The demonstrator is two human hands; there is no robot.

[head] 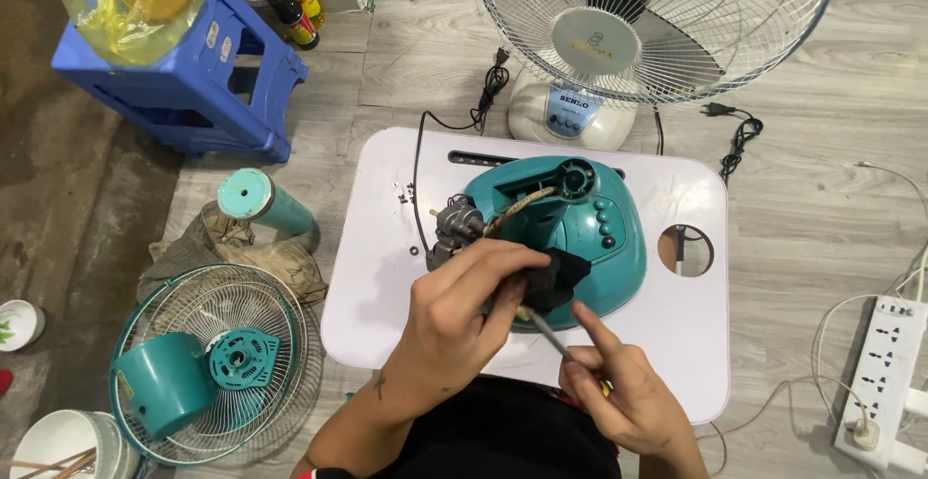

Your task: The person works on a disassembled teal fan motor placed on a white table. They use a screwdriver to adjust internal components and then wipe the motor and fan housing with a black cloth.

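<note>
A teal fan base (590, 232) with a bare motor (452, 228) at its left lies on a small white table (387, 276). My left hand (462, 315) grips the base's near side over a black part (564, 276). My right hand (619, 392) holds a screwdriver (543, 332) whose metal shaft points up-left under my left fingers toward the base. Small screws (404, 192) lie on the table's far left.
A white standing fan (619, 44) rises behind the table. Left on the floor lie a fan grille (280, 382) holding teal covers (164, 382), a teal tube (261, 201) and a blue stool (193, 73). A power strip (884, 363) sits at right.
</note>
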